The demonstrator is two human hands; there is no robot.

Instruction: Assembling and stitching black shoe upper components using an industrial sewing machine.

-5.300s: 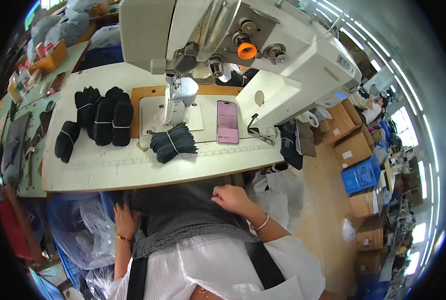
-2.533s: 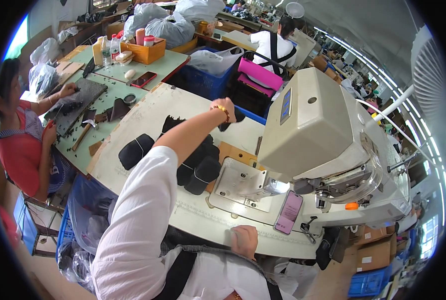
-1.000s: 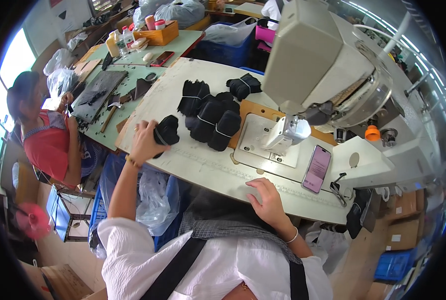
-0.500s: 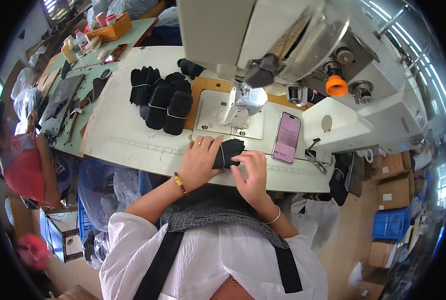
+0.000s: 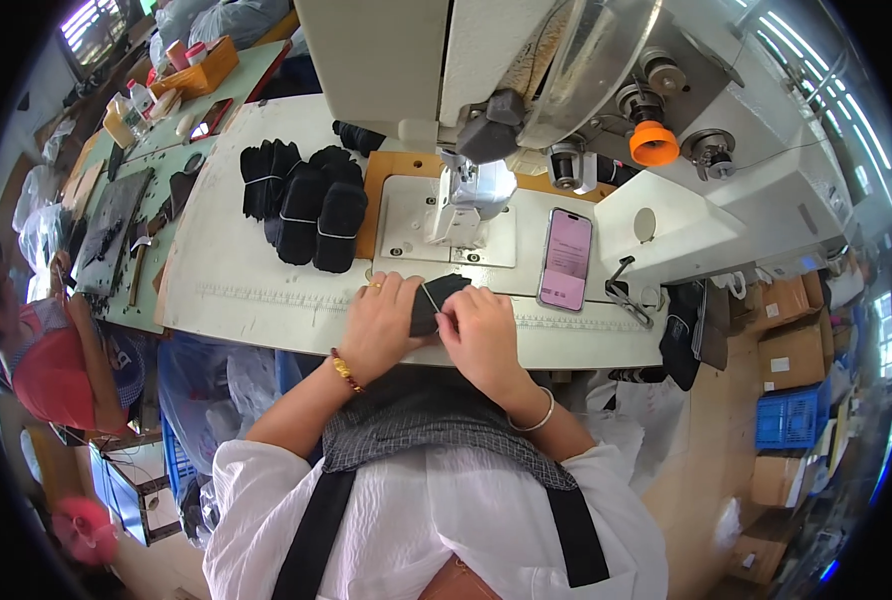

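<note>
A small bundle of black fabric (image 5: 450, 286) lies at the front of the white worktable, with a pale band (image 5: 429, 297) stretched across it. My left hand (image 5: 378, 320), with a ring on one finger, is closed around the bundle's left side and presses it to the table. From the right, my right hand (image 5: 481, 335) is closed with its fingertips pinched at the band against the bundle; the fingers hide part of it. Just beyond stands an industrial sewing machine (image 5: 471, 205). Several similar black bundles (image 5: 306, 212) tied with pale bands sit to the left of it.
A phone (image 5: 566, 258) with a lit screen lies right of the machine, beside scissors (image 5: 628, 300). A ruler strip (image 5: 266, 296) runs along the table's front. At far left a person (image 5: 61, 365) works at a green table (image 5: 171, 160). Cardboard boxes (image 5: 794, 355) stand at right.
My right hand has moved in from spread fingers beside the bundle to a pinch at its band. The band now slants across the bundle. The whole view has shifted slightly.
</note>
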